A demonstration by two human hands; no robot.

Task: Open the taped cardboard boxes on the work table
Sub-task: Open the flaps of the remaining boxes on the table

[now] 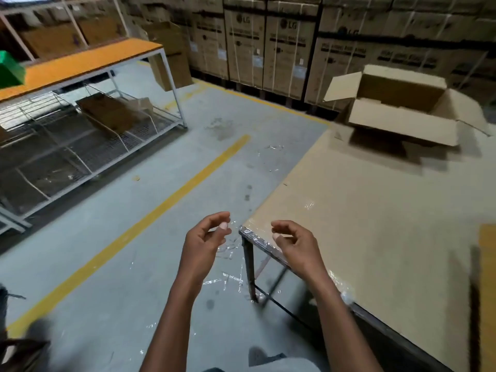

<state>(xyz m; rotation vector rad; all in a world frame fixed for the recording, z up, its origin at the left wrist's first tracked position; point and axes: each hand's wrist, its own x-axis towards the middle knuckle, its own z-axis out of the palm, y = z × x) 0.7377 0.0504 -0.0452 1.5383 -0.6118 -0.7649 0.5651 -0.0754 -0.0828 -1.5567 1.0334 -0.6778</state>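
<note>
Brown cardboard, one box [402, 108] sits at about one o'clock on the far end of my table [375, 224], its top flaps already folded out and standing open. The edge of another cardboard piece [487, 291] shows at three o'clock along the right border. My left hand [206, 234] hangs over the floor just off the table's near corner, fingers curled, thumb close to the fingertips; a thin clear strip may run between them, but I cannot tell whether this grip truly pinches it. My right hand [292, 240] hovers above that corner, fingers loosely curled, grip apart, holding nothing. Clear tape scraps [228, 277] glint on the grey floor [134, 264] below. At ten o'clock stands an orange-topped rack [80, 63]; stacked cartons [268, 49] line twelve o'clock.
</note>
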